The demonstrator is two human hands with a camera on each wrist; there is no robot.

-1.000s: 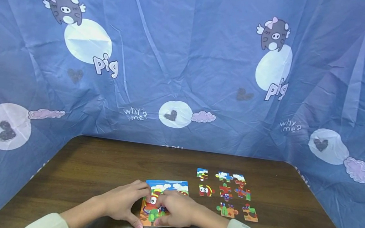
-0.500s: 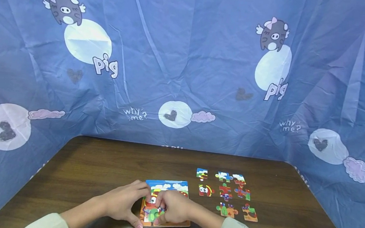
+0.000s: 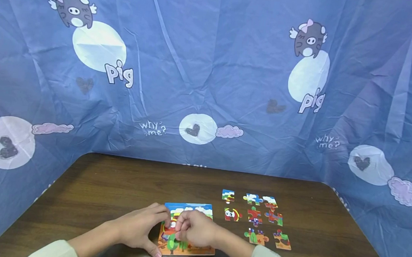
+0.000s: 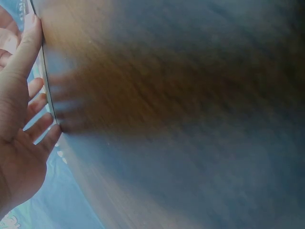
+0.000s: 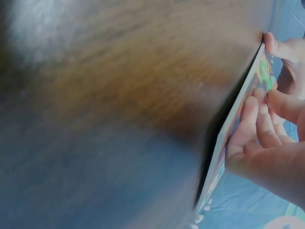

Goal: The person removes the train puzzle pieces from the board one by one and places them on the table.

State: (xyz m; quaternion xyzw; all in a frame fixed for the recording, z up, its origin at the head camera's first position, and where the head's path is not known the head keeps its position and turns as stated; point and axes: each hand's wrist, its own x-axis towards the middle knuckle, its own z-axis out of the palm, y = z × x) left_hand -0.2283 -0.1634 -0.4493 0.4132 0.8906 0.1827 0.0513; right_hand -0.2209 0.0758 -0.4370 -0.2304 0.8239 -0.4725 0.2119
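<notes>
A square picture puzzle (image 3: 190, 250) of a red cartoon figure, clouds and green plants lies near the table's front edge. My left hand (image 3: 143, 230) rests along its left side, thumb spread toward the lower left corner and bent index fingertip on the picture. Over the middle of the puzzle, my right hand (image 3: 198, 228) has its thumb and fingers curled together. In the right wrist view, the right hand (image 5: 271, 129) pinches a puzzle piece (image 5: 268, 99), of which just a thin edge shows. The left hand (image 4: 28, 109) appears at the left wrist view's edge, fingers fairly straight.
Several loose jigsaw pieces, among them one with two eyes (image 3: 232, 215) and one with green and orange (image 3: 282, 240), lie in rows to the right of the puzzle. Blue printed cloth (image 3: 211, 64) hangs behind the brown wooden table (image 3: 122, 178).
My right hand's fingertips have drawn together and risen slightly from the picture, so more of its lower part shows. The left hand and loose pieces have stayed put.
</notes>
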